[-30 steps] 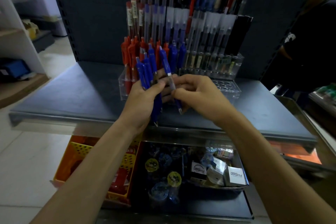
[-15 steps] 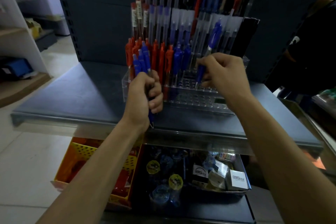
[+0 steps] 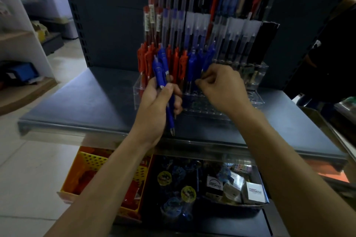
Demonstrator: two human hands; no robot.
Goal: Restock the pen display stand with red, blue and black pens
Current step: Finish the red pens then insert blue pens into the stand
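A clear tiered pen display stand [image 3: 256, 75] sits on a dark shelf [image 3: 86, 106], holding red pens [image 3: 146, 59] at the left, blue pens [image 3: 192, 65] in the middle and black pens [image 3: 237, 44] to the right. My left hand [image 3: 156, 106] grips a small bunch of blue pens [image 3: 160, 69], tips pointing down. My right hand [image 3: 223, 86] pinches a single blue pen [image 3: 209, 57] standing in the stand's front row, beside the other blue ones.
Below the shelf edge an orange perforated basket [image 3: 92, 163] stands at the left. A dark bin [image 3: 202, 184] beside it holds small packaged goods and a white "Versatile" box [image 3: 255, 191]. A dark-clothed person [image 3: 331, 48] stands at the right. White shelving [image 3: 21, 44] is at the left.
My right hand has carried one blue pen from the bunch to the stand and lowered it into the front row. My left hand has stayed put with the remaining pens.
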